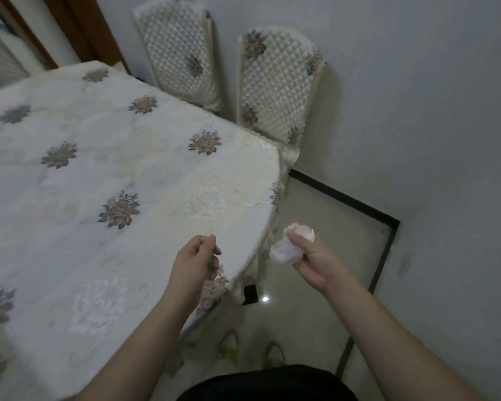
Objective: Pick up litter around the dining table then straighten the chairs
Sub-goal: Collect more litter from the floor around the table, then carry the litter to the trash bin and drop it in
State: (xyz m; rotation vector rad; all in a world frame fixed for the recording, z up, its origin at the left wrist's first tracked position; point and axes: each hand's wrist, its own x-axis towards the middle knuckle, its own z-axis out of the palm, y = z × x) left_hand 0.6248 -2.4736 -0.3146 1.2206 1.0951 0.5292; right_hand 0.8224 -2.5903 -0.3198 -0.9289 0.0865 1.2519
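Right hand (pixel 315 261) out past the corner of the surface (pixel 104 180), above the floor (pixel 315 215), fingers (pixel 297 237) clenched around a crumpled white tissue (pixel 284 248). Left hand (pixel 193 263) over the surface's near edge, fingers curled, pinching something small and greenish; too blurred to name. Two quilted chairs (pixel 275 91) against the wall beyond the far corner, tucked close to the embroidered cloth. Slippered feet (pixel 229 347) below on the tiles.
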